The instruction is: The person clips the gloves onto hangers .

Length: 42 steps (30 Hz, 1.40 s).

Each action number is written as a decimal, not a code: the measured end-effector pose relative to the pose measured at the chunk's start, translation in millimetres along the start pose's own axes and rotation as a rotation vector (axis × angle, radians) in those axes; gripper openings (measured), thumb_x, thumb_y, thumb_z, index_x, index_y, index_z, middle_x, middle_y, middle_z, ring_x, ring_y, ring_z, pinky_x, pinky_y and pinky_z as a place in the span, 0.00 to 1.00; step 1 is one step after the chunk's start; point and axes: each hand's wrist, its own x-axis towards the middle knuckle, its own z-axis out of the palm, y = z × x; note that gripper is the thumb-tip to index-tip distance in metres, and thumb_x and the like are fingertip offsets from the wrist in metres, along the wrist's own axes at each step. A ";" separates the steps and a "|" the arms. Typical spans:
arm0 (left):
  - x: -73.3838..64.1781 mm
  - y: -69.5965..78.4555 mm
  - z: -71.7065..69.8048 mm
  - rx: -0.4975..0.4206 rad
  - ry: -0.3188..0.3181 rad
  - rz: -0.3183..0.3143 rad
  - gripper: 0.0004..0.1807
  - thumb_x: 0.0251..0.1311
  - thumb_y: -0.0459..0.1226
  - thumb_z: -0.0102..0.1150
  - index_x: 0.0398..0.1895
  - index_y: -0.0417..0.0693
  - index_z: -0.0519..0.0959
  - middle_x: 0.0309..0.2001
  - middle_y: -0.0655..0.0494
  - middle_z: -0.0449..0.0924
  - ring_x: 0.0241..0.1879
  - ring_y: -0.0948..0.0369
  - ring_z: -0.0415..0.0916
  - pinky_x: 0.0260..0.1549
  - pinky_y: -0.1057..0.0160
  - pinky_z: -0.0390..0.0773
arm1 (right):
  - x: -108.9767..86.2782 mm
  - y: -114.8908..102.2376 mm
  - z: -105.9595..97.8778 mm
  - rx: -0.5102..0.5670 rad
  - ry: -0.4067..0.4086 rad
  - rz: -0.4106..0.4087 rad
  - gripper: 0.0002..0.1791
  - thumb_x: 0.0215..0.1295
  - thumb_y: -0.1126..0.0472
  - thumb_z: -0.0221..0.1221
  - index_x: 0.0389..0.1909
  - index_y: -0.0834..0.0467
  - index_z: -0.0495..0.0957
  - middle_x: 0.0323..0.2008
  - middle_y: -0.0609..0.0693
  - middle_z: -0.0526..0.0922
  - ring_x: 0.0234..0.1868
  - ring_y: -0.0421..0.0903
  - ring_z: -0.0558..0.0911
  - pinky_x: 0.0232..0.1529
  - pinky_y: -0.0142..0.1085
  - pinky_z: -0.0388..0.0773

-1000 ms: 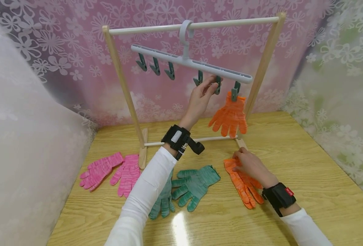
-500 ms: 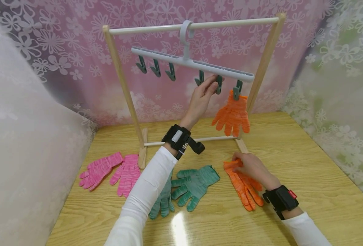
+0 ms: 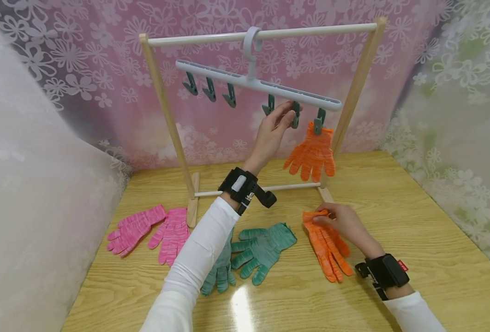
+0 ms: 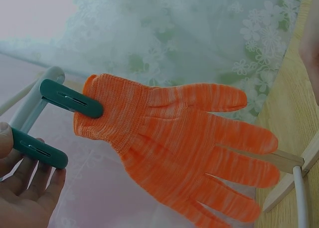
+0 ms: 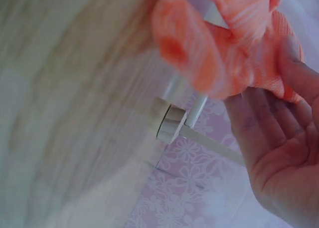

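My left hand (image 3: 273, 131) is raised to the grey hanger (image 3: 212, 72) and pinches a dark green clip (image 4: 41, 150), second from the hanger's right end. Beside it, the end clip (image 4: 74, 99) bites the cuff of an orange knit glove (image 3: 311, 152), which hangs fingers down. Low on the right, my right hand (image 3: 348, 226) pinches the cuff of a second orange glove (image 3: 327, 249) between thumb and fingers. That glove's cuff is lifted and its fingers trail close over the table; in the right wrist view the glove (image 5: 239, 53) droops from the hand.
The hanger hooks over the white top rail (image 3: 319, 31) of a wooden rack and tilts down to the right. Several unused clips (image 3: 209, 91) hang along it. Two green gloves (image 3: 265, 249) and two pink gloves (image 3: 137, 230) lie on the wooden table (image 3: 415, 221).
My right hand has raised the cuff of the lower orange glove off the table and shifted slightly. The hanger and hung glove sway a little. My left hand stays at the clip.
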 end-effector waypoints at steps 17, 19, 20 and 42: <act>0.7 5.2 1.1 -0.009 0.002 -0.043 0.21 0.77 0.35 0.49 0.69 0.36 0.71 0.62 0.40 0.78 0.60 0.56 0.77 0.57 0.69 0.78 | 7.9 -12.9 -10.4 -0.075 0.244 -0.081 0.12 0.66 0.60 0.67 0.47 0.62 0.85 0.28 0.55 0.86 0.26 0.49 0.80 0.24 0.34 0.73; 0.8 5.5 0.9 -0.008 0.002 -0.046 0.21 0.77 0.35 0.49 0.69 0.36 0.71 0.62 0.41 0.78 0.60 0.57 0.76 0.57 0.69 0.78 | 9.3 -16.1 -12.5 -0.085 0.274 -0.097 0.12 0.66 0.62 0.67 0.48 0.62 0.85 0.29 0.57 0.86 0.26 0.50 0.81 0.23 0.33 0.73; 0.9 5.4 0.7 -0.008 0.001 -0.046 0.21 0.77 0.34 0.49 0.68 0.36 0.71 0.62 0.41 0.78 0.60 0.57 0.76 0.56 0.68 0.78 | 10.1 -17.7 -13.4 -0.089 0.287 -0.107 0.12 0.66 0.63 0.67 0.48 0.62 0.85 0.30 0.57 0.86 0.26 0.51 0.81 0.23 0.33 0.73; 2.5 5.2 -1.0 0.023 -0.005 -0.028 0.21 0.77 0.35 0.50 0.68 0.36 0.71 0.61 0.39 0.79 0.61 0.54 0.77 0.59 0.69 0.77 | 49.1 -69.3 -32.8 -0.144 0.555 -0.232 0.11 0.60 0.61 0.71 0.42 0.62 0.87 0.25 0.59 0.86 0.23 0.53 0.83 0.22 0.45 0.78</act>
